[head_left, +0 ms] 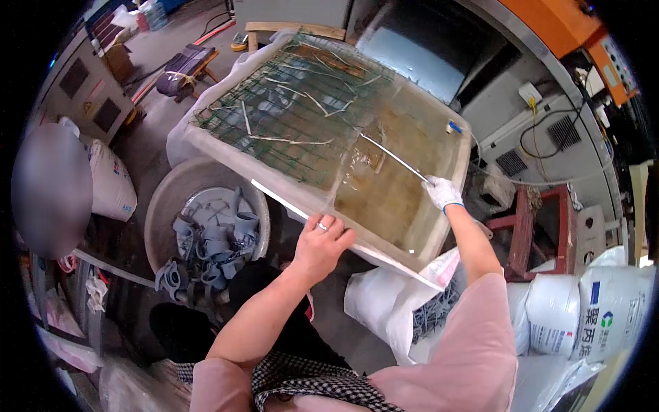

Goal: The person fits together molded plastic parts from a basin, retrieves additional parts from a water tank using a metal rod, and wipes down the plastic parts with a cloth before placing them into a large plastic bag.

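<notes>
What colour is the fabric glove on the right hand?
White fabric glove with a blue wrist edge, in the head view.

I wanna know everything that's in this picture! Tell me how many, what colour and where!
Tank: 1, whitish, middle
Mesh: green, tank's left part
Rod: 1, silvery, in right hand
Blue object: 1, blue, tank's right corner
Tub: 1, grey, left of tank
Parts: several, grey, in tub
Open bag: 1, white, below tank
Strips: many, grey, in open bag
Sacks: several, white, lower right
Frame: 1, reddish, right
Machine: 1, orange, top right
Cabinet: 1, grey, upper left
Left hand: 1, bare with ring, tank's near edge
Right hand: 1, white glove, on rod
</notes>
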Motion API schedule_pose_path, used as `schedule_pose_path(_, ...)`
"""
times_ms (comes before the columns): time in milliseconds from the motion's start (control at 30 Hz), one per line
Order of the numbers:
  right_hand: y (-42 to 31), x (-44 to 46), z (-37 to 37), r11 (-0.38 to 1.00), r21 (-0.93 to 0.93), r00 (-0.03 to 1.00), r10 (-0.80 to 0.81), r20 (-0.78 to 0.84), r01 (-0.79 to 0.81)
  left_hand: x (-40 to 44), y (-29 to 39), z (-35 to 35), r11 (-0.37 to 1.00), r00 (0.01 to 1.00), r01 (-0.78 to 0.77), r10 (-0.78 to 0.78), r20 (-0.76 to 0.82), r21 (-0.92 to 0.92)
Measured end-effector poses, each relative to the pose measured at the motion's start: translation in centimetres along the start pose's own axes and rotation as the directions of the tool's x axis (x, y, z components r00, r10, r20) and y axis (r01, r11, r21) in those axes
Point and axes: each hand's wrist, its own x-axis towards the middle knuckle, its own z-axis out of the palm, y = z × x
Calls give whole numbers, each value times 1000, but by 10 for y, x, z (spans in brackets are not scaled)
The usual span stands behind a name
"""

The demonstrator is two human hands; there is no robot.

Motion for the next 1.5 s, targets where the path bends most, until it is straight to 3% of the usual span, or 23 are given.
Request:
schedule_pose_path(333, -75, 79, 62, 984, 154, 996, -88, 12, 85, 2, -1, 5, 1000, 1000, 9, -9, 1, -5)
schedule_pose_path(467, -76, 73, 41, 987, -20, 988, -157, 8, 157, 2, -2, 7, 1000, 1000, 15, -15, 15, -21)
schedule_pose_path(667, -13, -1, -80, 903, -423, 991, -117, -70, 77, 2, -3, 5, 1000, 1000, 13, -13, 17, -13)
schedule_pose_path(800, 22, -92, -174, 840, -540, 977, -159, -146, 56, 4, 3, 0, 999, 999, 42, -41, 17, -15)
schedule_pose_path(900, 64, -127, -200, 826, -561, 953, -208, -219, 51, 5, 4, 3, 999, 999, 0, 1, -35, 34)
schedule_pose_path(1167, 95, -146, -198, 896, -442, 976, -124, -177, 34, -4, 4, -2, 999, 1000, -9, 10, -9, 38)
schedule_pose_path(1267, 95, -149, -217, 876, -476, 989, 3, -150, -75, -7, -3, 1, 1000, 1000, -27, 27, 15, -11)
schedule_pose_path(1300, 105, -150, -221, 874, -485, 974, -93, -207, -19, -6, -2, -1, 999, 1000, -20, 20, 3, -26)
schedule_pose_path(1400, 105, -148, -250, 903, -428, 975, -57, -213, -41, -5, -5, 5, 999, 1000, -26, 26, -18, -20)
schedule_pose_path(1500, 97, -146, -266, 972, -228, 980, 2, -197, -48, -3, -1, 3, 1000, 1000, -15, 15, 3, -14)
